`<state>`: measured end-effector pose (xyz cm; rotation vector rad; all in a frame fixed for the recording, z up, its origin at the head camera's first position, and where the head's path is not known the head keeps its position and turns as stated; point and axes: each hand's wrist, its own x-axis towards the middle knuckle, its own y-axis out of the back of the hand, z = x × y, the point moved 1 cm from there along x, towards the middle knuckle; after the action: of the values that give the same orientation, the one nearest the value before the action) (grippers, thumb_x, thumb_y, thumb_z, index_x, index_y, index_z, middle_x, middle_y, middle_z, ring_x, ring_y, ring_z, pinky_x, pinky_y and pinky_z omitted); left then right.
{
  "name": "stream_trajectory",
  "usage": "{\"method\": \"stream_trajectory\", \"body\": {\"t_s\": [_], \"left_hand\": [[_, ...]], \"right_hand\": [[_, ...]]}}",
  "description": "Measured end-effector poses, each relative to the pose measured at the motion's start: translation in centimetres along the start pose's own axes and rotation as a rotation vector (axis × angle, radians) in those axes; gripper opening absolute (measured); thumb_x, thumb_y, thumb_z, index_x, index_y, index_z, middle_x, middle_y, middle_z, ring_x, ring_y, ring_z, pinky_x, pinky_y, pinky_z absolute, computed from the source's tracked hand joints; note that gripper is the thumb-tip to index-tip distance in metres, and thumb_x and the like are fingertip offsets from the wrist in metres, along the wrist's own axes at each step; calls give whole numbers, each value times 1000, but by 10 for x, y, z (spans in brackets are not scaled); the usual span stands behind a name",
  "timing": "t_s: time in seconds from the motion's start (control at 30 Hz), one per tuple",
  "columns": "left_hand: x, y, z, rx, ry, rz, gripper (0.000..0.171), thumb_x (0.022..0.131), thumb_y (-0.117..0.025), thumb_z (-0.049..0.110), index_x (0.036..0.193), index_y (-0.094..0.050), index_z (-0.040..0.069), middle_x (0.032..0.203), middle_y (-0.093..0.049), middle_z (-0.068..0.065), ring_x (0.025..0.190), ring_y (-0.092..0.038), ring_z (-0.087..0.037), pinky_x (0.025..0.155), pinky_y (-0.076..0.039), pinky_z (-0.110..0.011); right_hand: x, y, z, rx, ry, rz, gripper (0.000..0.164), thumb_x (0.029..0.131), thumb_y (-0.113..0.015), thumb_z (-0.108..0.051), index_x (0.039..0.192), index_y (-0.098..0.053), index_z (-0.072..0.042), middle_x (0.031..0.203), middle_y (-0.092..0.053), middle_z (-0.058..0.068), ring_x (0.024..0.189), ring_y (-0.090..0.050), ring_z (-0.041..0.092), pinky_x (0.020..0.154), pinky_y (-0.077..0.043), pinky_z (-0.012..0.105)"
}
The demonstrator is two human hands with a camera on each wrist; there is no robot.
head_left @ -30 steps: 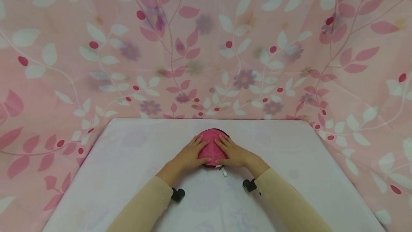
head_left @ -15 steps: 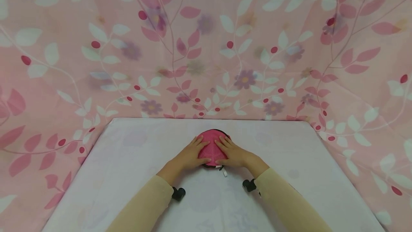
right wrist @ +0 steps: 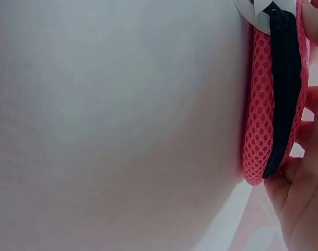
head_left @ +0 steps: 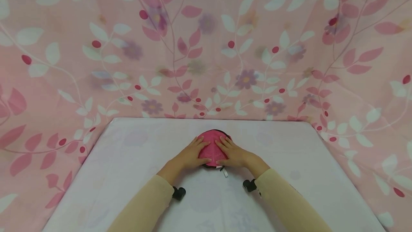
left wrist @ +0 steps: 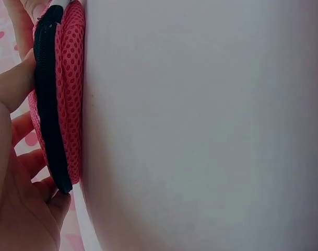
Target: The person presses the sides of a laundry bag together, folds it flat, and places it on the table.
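A round pink mesh zip pouch (head_left: 211, 150) lies on the white-covered table, domed on top. My left hand (head_left: 190, 154) rests on its left side with fingers spread, and my right hand (head_left: 237, 155) mirrors it on the right. Both thumbs lie across the near part of the pouch, pointing at each other. In the left wrist view, a black zipper (left wrist: 48, 99) runs around the pouch's edge, fingertips right at it. A white tag (right wrist: 262, 20) shows by the zipper end in the right wrist view. My palms hide the pouch's sides in the head view.
The table (head_left: 135, 174) has a white cloth cover with faint prints. Behind it and along both sides hangs a pink curtain (head_left: 206, 60) with leaves and flowers. A small black device (head_left: 178, 193) sits at the left wrist, another (head_left: 249, 185) at the right.
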<state>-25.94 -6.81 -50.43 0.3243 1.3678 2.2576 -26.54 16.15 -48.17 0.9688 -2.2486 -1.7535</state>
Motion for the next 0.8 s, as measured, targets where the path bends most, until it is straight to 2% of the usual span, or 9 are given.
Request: {"method": "stream_trajectory", "body": {"t_s": [0.37, 0.57, 0.8], "left_hand": [[-1, 0, 0, -2, -6, 5, 75, 93, -65, 53, 154, -39, 19, 164, -24, -12, 152, -12, -35, 119, -24, -51], [-1, -3, -1, 0, 2, 5, 75, 92, -65, 54, 155, -39, 21, 165, -23, -11, 152, -12, -35, 119, -23, -51], [-2, -2, 0, -7, 5, 16, 75, 92, -67, 52, 155, -39, 21, 165, -23, -10, 152, -12, -34, 119, -24, -51]], "right_hand": [[1, -2, 0, -25, 0, -5, 88, 94, -56, -61, 162, -16, -21, 168, -8, 8, 154, 0, 32, 119, -21, 54], [-1, -4, 0, -19, 41, 5, 87, 96, -56, -58, 161, -18, -15, 167, -9, 13, 153, -1, 35, 119, -21, 55], [-3, -2, -1, -40, 32, 2, 89, 95, -54, -61, 162, -13, -18, 168, -5, 9, 153, 2, 33, 120, -20, 53]]}}
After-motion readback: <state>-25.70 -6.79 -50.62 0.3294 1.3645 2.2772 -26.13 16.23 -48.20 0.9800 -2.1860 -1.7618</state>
